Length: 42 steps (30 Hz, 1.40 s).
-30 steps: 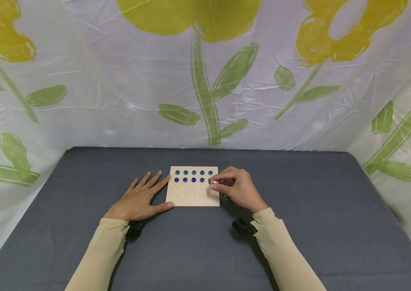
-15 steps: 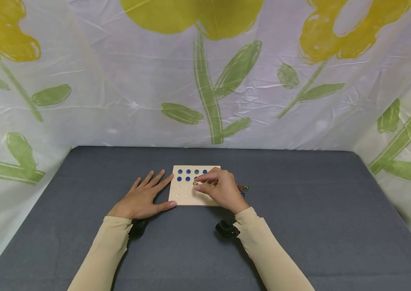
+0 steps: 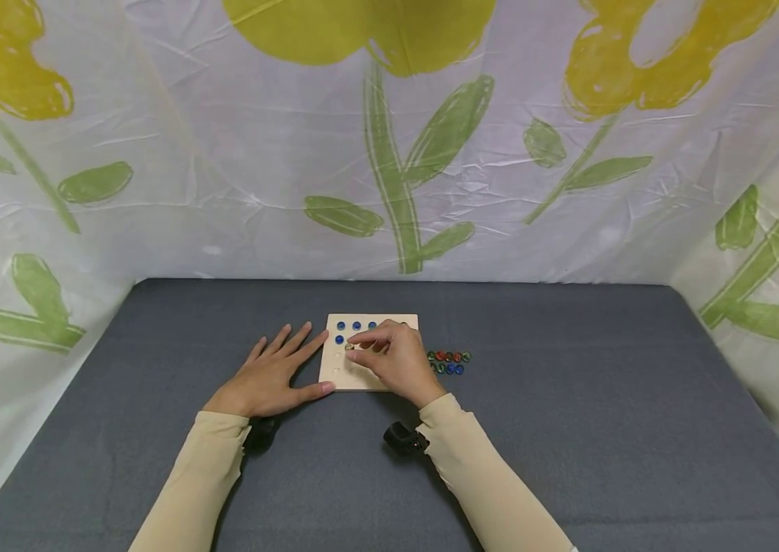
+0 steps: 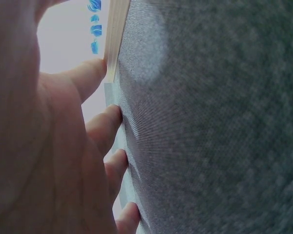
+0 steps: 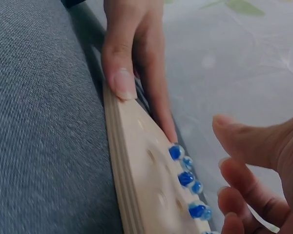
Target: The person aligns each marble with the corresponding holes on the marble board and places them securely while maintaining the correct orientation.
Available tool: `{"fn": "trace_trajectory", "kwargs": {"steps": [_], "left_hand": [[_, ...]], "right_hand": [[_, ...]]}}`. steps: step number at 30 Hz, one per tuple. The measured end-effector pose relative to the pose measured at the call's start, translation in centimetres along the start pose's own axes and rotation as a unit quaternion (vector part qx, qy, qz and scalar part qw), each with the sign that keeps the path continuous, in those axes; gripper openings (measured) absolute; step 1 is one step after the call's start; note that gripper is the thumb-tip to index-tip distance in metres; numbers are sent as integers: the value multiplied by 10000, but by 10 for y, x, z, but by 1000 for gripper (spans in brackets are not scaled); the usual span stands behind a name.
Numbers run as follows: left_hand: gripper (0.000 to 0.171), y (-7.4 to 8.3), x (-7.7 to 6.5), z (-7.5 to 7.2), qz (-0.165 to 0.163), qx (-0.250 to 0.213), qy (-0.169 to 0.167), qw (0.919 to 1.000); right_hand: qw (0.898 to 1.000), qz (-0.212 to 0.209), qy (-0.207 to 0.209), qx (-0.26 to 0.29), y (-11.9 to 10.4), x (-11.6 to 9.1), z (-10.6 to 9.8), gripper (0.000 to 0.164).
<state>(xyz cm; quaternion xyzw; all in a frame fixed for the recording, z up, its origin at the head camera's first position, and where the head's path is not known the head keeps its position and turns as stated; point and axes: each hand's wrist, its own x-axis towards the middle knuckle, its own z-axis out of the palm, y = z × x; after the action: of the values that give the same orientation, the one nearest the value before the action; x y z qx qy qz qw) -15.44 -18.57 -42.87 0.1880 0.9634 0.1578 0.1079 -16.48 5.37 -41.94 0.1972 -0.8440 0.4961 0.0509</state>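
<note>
The right hand (image 3: 396, 362) has moved leftward across the wooden board (image 3: 351, 377), from its right end toward the left columns, and the yellowish marble (image 3: 350, 347) in its pinch has travelled along. The hand now hides more of the board's blue marbles (image 3: 340, 326), while two rows of loose marbles (image 3: 450, 369) right of the board have come into view.

Part of the wooden board (image 3: 359, 380) hidden behind the right hand (image 3: 399, 362), head view
</note>
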Motion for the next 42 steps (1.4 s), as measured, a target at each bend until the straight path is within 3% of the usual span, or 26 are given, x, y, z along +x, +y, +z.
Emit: {"fn": "trace_trajectory", "kwargs": {"steps": [22, 42], "left_hand": [[90, 1, -1, -1, -9, -39, 17, 10000], [89, 2, -1, -1, 23, -95, 30, 9999]], "right_hand": [[9979, 434, 9, -477, -3, 3, 27, 14], [9930, 627, 400, -914, -3, 2, 40, 12]]}}
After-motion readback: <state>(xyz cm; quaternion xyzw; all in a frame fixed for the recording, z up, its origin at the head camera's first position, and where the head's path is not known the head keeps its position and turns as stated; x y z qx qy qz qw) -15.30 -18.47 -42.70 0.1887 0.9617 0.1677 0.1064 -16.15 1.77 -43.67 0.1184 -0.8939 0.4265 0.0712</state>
